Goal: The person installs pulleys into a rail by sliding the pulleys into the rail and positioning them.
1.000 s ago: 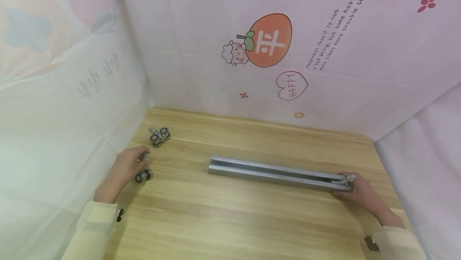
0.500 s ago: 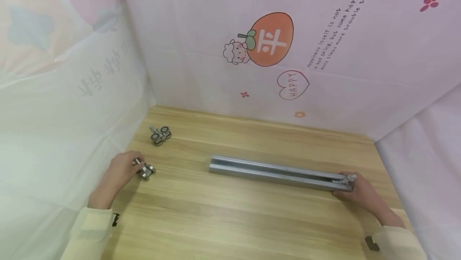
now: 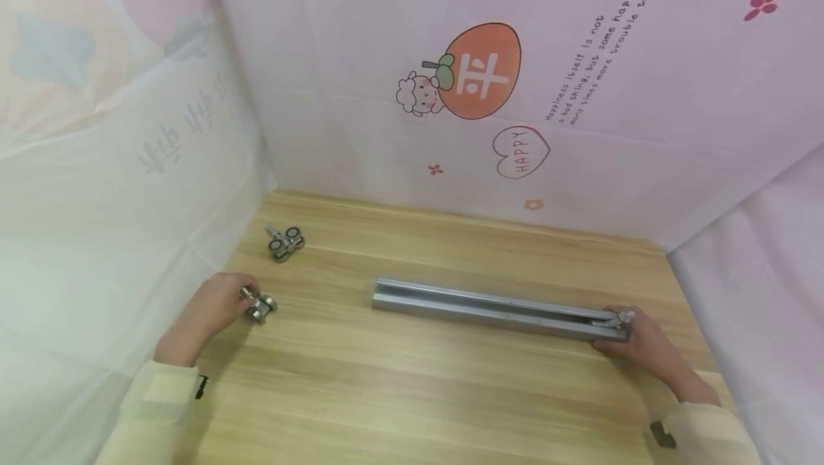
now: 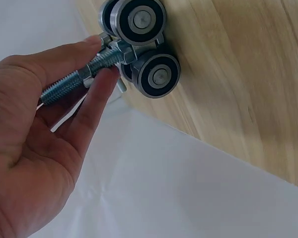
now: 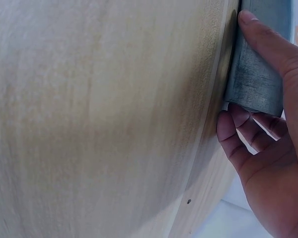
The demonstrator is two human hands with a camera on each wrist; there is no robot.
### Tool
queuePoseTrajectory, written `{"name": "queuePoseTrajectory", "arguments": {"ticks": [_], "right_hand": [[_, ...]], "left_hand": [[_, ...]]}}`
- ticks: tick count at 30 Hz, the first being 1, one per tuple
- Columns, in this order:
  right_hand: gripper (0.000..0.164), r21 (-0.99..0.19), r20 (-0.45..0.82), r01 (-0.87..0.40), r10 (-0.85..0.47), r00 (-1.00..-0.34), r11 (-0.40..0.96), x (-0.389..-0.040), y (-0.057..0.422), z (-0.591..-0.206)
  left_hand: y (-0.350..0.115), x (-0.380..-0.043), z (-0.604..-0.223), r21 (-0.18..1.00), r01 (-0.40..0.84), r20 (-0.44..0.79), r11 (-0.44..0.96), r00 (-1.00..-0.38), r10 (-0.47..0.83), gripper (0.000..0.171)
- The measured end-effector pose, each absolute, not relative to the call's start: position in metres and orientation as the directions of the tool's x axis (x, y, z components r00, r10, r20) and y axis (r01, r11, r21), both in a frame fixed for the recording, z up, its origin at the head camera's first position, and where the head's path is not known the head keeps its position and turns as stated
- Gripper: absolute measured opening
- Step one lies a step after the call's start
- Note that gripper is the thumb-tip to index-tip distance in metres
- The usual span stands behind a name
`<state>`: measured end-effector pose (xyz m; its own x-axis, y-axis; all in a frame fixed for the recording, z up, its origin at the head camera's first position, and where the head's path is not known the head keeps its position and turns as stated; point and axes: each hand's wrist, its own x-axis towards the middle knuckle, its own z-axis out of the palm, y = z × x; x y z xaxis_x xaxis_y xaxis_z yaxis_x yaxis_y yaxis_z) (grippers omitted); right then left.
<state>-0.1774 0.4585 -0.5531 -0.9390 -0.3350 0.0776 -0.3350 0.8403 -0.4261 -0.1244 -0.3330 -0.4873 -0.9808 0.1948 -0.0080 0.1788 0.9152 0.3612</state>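
Note:
My left hand [image 3: 209,307] pinches the threaded bolt of a roller trolley [image 3: 260,306] at the table's left side. In the left wrist view, thumb and fingers close on the bolt, and the wheels [image 4: 140,21] point away from the palm. On the right, a grey metal track rail [image 3: 476,317] lies with its slot facing up. My right hand [image 3: 653,350] grips its right end; in the right wrist view the thumb lies along the rail wall [image 5: 258,82] and fingertips curl at its end. A bolt [image 3: 624,317] sticks out of the slot there; whatever carries it is mostly hidden inside.
Another roller trolley [image 3: 286,243] lies farther back on the left of the wooden table [image 3: 399,393]. White printed cloth [image 3: 360,129] walls in the back, left and right sides.
My left hand has come slightly toward me and taken the nearer trolley by its bolt, turning its wheels. The right hand and the rail stay where they were.

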Motion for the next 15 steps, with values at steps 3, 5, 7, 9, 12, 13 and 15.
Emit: {"name": "queuePoseTrajectory", "arguments": {"ticks": [3,5,7,9,12,13,15], "right_hand": [[0.062,-0.425,0.077,-0.335,-0.335,-0.939,0.841,-0.1779,0.4575,-0.5516],[0.063,-0.423,0.081,-0.336,-0.334,-0.939,0.842,-0.1776,0.4569,-0.5511],[0.063,-0.423,0.083,-0.339,-0.336,-0.938,0.840,-0.1767,0.4566,-0.5511],[0.064,-0.420,0.090,-0.338,-0.332,-0.939,0.842,-0.1754,0.4565,-0.5516],[0.066,-0.422,0.087,-0.333,-0.328,-0.941,0.843,-0.1738,0.4565,-0.5522],[0.066,-0.425,0.083,-0.329,-0.326,-0.942,0.843,-0.1735,0.4564,-0.5524],[0.067,-0.428,0.077,-0.320,-0.319,-0.945,0.845,-0.1731,0.4562,-0.5523]], "left_hand": [[-0.3343,-0.1257,-0.4863,0.342,0.212,0.002,0.915,-0.974,0.225,0.016],[-0.3356,-0.1265,-0.4867,0.326,0.226,0.005,0.918,-0.971,0.237,0.019],[-0.3378,-0.1277,-0.4883,0.310,0.238,-0.001,0.920,-0.968,0.251,0.021],[-0.3396,-0.1289,-0.4902,0.296,0.250,-0.009,0.922,-0.964,0.264,0.022],[-0.3414,-0.1313,-0.4919,0.273,0.266,-0.017,0.925,-0.960,0.281,0.022],[-0.3416,-0.1320,-0.4918,0.264,0.270,-0.018,0.926,-0.958,0.285,0.022],[-0.3421,-0.1335,-0.4910,0.248,0.280,-0.016,0.927,-0.956,0.293,0.022]]}}
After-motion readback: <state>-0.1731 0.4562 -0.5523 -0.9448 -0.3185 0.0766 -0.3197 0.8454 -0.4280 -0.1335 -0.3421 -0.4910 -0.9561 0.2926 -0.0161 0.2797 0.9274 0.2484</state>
